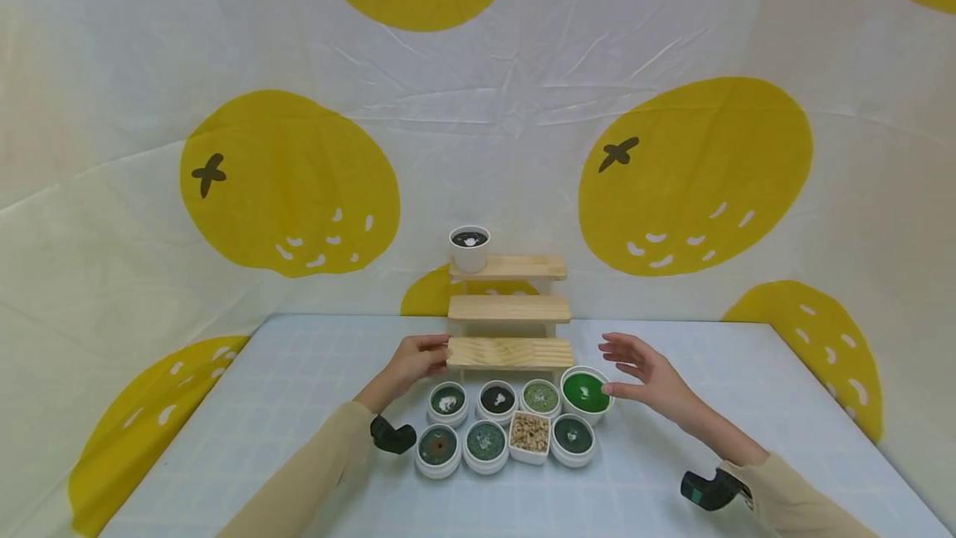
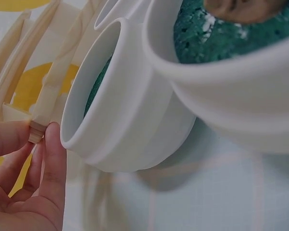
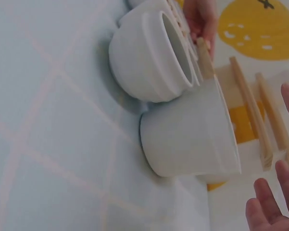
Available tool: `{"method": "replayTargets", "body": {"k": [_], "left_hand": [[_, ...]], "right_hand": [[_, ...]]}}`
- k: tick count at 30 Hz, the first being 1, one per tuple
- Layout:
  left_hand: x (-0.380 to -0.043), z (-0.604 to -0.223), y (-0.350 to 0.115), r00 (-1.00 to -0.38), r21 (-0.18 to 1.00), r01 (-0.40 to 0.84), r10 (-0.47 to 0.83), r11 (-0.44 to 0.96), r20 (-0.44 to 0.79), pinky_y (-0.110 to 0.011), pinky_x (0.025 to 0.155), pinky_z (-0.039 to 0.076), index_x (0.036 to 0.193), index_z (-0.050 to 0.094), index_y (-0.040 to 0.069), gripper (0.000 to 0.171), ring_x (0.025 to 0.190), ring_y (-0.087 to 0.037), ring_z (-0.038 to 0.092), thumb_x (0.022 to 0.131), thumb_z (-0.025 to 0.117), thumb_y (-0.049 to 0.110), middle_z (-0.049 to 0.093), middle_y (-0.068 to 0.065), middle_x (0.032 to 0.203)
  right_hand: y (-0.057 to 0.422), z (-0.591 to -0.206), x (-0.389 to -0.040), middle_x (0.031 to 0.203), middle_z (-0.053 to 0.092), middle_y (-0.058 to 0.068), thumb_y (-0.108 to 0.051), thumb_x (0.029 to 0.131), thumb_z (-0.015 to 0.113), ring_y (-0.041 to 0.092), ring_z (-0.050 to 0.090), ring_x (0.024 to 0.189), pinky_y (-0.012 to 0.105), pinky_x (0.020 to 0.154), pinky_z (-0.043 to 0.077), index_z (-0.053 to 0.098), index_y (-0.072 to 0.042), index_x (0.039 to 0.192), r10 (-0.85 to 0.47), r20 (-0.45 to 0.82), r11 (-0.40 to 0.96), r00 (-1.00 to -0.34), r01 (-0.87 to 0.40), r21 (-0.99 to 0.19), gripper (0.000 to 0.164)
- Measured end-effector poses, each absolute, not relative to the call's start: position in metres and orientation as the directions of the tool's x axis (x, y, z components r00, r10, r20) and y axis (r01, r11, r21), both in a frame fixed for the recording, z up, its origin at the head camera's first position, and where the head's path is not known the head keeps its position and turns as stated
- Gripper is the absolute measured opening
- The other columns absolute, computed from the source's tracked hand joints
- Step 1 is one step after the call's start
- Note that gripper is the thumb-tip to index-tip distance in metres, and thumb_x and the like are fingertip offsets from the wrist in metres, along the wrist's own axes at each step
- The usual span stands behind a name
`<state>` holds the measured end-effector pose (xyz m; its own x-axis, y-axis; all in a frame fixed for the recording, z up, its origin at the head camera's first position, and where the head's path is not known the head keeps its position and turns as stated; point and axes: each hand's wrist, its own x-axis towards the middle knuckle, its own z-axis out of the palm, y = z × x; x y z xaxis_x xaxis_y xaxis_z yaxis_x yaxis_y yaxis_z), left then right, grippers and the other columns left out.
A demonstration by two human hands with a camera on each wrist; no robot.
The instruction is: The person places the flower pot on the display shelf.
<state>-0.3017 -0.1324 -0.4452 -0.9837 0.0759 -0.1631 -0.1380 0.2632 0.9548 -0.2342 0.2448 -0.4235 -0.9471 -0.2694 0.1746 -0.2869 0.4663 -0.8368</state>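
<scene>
A three-tiered wooden stand (image 1: 510, 353) rises at the back of the table. My left hand (image 1: 412, 364) pinches the left end of its lowest step between thumb and fingers, as the left wrist view shows at the wooden end (image 2: 37, 126). On the right, my right hand (image 1: 646, 372) is spread with nothing in it. Its thumb overlaps the rim of the larger white cup with bright green filling (image 1: 586, 393) in the head view. On the left of the top step stands a white cup with a dark top (image 1: 470, 256).
Several small white pots with dark green tops, such as the front left pot (image 1: 438, 451), stand in two rows before the stand. Among them is a square white dish of tan bits (image 1: 529, 434). A fruit-print cloth (image 1: 493, 148) hangs behind the pale checked tabletop (image 1: 657, 505).
</scene>
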Motion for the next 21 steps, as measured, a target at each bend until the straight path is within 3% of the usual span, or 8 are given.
{"method": "replayTargets", "body": {"k": [7, 21], "left_hand": [[-0.302, -0.447, -0.132, -0.984, 0.956, -0.139, 0.077, 0.26, -0.164, -0.029, 0.073, 0.06, 0.128, 0.06, -0.001, 0.038, 0.073, -0.011, 0.062, 0.091, 0.062, 0.006, 0.067, -0.017, 0.109], [-0.305, -0.45, -0.134, -0.985, 0.959, -0.121, 0.087, 0.256, -0.148, -0.03, 0.073, 0.06, 0.128, 0.06, -0.001, 0.038, 0.076, -0.012, 0.065, 0.091, 0.062, 0.007, 0.065, -0.02, 0.118]], "right_hand": [[0.25, -0.435, -0.229, 0.142, 0.047, 0.021, -0.019, 0.081, 0.077, 0.04, 0.046, 0.129, 0.047, 0.104, 0.045, 0.036, -0.009, 0.143, -0.305, 0.103, 0.452, -0.947, -0.239, -0.859, 0.075], [0.252, -0.456, -0.232, 0.146, 0.036, 0.029, -0.017, 0.072, 0.084, 0.046, 0.041, 0.129, 0.053, 0.104, 0.043, 0.017, -0.008, 0.15, -0.351, -0.011, 0.455, -0.936, -0.16, -0.876, 0.104]]}}
